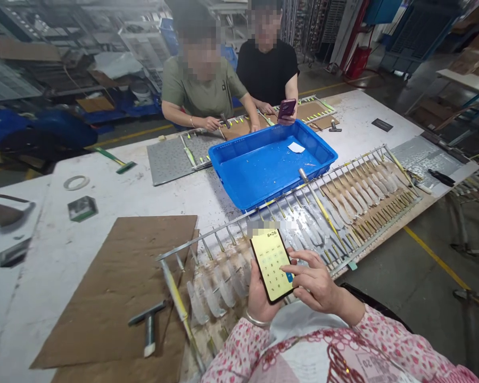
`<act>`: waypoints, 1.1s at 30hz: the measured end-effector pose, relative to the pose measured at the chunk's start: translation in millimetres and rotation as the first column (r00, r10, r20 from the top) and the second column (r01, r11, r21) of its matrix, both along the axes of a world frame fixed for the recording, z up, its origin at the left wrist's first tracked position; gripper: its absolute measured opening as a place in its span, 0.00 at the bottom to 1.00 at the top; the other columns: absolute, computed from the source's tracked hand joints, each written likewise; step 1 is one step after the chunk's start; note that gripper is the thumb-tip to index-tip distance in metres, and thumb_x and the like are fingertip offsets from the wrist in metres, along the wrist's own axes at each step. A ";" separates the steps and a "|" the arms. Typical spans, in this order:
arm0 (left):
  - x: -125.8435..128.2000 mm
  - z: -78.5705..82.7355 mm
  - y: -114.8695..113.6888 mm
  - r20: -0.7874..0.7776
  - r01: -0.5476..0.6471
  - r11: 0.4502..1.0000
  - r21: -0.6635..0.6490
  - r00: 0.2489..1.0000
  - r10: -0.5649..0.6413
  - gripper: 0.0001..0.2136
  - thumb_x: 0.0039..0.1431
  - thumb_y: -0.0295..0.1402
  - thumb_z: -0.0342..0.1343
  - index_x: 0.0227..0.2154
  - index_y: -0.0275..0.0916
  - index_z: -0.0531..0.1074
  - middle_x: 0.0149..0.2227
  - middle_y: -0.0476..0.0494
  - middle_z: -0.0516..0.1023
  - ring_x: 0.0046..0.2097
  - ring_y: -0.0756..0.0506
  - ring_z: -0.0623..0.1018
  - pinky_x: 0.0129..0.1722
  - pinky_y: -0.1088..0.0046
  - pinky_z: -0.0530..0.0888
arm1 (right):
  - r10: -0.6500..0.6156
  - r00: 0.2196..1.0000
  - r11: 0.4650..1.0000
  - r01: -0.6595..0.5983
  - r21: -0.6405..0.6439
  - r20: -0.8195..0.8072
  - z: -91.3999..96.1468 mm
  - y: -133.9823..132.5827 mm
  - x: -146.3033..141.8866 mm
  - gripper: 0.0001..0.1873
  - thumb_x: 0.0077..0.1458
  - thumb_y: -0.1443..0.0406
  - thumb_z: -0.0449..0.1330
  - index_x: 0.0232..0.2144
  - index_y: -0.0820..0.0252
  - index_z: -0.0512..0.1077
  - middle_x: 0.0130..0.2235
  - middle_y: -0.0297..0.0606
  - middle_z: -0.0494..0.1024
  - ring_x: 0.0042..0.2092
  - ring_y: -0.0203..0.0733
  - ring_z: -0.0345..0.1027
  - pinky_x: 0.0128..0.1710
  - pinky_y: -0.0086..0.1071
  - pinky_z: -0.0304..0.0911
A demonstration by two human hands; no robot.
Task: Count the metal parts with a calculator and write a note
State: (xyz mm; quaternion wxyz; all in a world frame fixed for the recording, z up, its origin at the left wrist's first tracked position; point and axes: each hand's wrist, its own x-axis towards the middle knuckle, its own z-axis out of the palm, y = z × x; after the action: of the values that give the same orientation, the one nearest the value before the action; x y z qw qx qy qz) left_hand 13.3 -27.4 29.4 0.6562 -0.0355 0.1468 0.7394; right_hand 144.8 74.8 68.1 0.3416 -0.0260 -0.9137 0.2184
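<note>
A phone (269,271) with a yellow calculator screen reading 8×26 rests tilted in my left hand (258,300), whose fingers wrap its lower edges. My right hand (317,282) hovers at the keypad, fingers extended and apart, a fingertip close to or touching the screen near the blue key. Beneath both hands lies a long metal rack (175,298) with yellowed bars and rows of pegs. Several translucent curved pieces (225,290) are lined up along it. To the left, a hammer (149,330) lies on brown cardboard (115,282).
Beyond the rack stands a blue tray (255,165) holding a white scrap. Two people sit across the white table (107,186), one with a hammer, the other with a phone. A green-handled brush (117,161), tape roll (76,182) and black-handled tool (441,177) lie around.
</note>
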 end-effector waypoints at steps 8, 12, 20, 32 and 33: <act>-1.3 -5.3 -2.2 0.009 -0.014 1.000 -0.008 1.000 0.014 0.30 0.65 0.53 0.39 0.59 0.39 0.66 0.59 0.34 0.68 0.54 0.37 0.74 0.58 0.52 0.65 | -0.013 1.000 1.000 0.012 -0.024 -0.015 -1.0 -0.3 1.6 0.08 0.60 0.66 0.50 0.30 0.59 0.68 0.45 0.43 0.79 0.56 0.51 0.62 0.50 0.47 0.60; -2.3 -6.7 -1.6 0.013 -0.006 1.000 0.016 1.000 0.005 0.30 0.65 0.53 0.39 0.57 0.37 0.69 0.58 0.33 0.70 0.57 0.36 0.71 0.59 0.53 0.65 | -0.021 0.999 0.999 0.020 -0.028 -0.029 -0.3 0.3 1.5 0.09 0.61 0.65 0.50 0.31 0.59 0.68 0.44 0.43 0.79 0.54 0.51 0.63 0.49 0.46 0.61; -8.1 -6.6 -2.7 0.017 -0.015 1.000 0.017 1.000 0.015 0.29 0.65 0.53 0.38 0.55 0.39 0.72 0.56 0.35 0.72 0.57 0.36 0.72 0.58 0.52 0.66 | -0.013 1.000 0.998 0.011 -0.066 -0.025 -0.3 0.1 -0.1 0.09 0.61 0.67 0.49 0.31 0.59 0.68 0.43 0.42 0.79 0.54 0.50 0.63 0.48 0.46 0.61; -36.9 -9.9 -8.8 -0.046 -0.184 0.982 -0.052 0.982 0.182 0.26 0.65 0.50 0.42 0.58 0.41 0.68 0.54 0.34 0.73 0.47 0.37 0.78 0.50 0.51 0.73 | 0.009 1.000 0.993 -0.008 -0.118 0.003 -11.2 -2.6 -0.2 0.06 0.59 0.69 0.50 0.33 0.57 0.66 0.42 0.42 0.78 0.53 0.52 0.65 0.47 0.45 0.65; -39.1 -10.2 -10.0 -0.043 -0.191 0.981 -0.043 0.981 0.189 0.27 0.65 0.50 0.42 0.59 0.41 0.66 0.55 0.33 0.73 0.47 0.37 0.78 0.50 0.51 0.73 | 0.018 1.000 0.993 -0.017 -0.115 0.004 -11.5 -2.7 -0.6 0.06 0.59 0.69 0.50 0.33 0.57 0.66 0.42 0.42 0.78 0.53 0.52 0.65 0.47 0.45 0.65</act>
State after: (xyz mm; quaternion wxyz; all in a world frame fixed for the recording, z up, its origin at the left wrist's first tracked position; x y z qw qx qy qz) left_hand -25.8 -37.5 19.2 0.5786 -0.0504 0.1728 0.7955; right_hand 144.2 72.1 56.6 0.3353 -0.0383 -0.9007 0.2738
